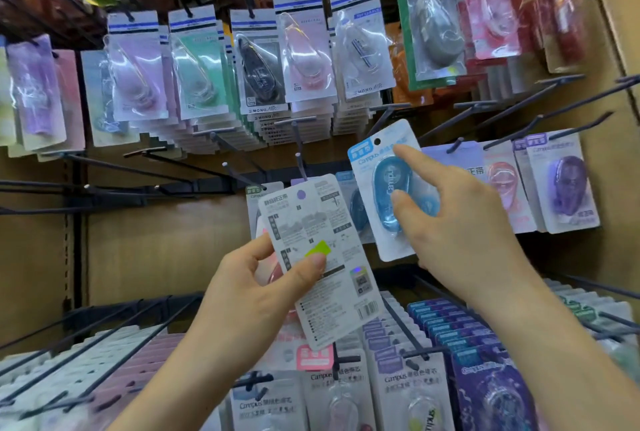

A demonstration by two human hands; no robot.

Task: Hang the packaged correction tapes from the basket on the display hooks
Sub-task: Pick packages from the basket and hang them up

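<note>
Display wall [156, 250]: brown board that fills the view, with black rails and rows of long black hooks pointing out toward the person.
Upper row [256, 70]: carded correction tapes in clear blisters hang in thick stacks (lilac, green, black, pink, clear, grey), several marked MONO AIR.
Bottom rows [412, 392]: Campus packs hang in dense stacks, white and pink at the left, purple and dark blue at the right.
Middle row, right [568, 184]: purple and pink-red Campus packs hang just beside the right hand.
Bare hooks [114, 167]: several jut out at the left of the middle row and carry nothing.
Right hand [460, 222]: raised in front of the middle row, it holds the blue pack. The index finger lies straight across the top of the card, the thumb presses on the blister, and the other fingers are hidden behind the pack.
Left hand [249, 292]: lower and to the left, it pinches the white-backed pack, with the thumb flat on the printed side and the fingers curled behind it.
White-backed pack [311, 216]: a packaged correction tape seen from its back, printed with instructions and a barcode. It is tilted, and its top is close under a middle hook [300, 167], with packs already hanging right behind it.
Blue pack [384, 188]: a Campus correction tape facing the camera, tilted left, beside and slightly above the white-backed pack.
Hang hole [377, 141]: it is at the top of the blue pack and not on any hook.
Green sticker [320, 248]: on the white-backed pack, touching the left thumb tip.
</note>
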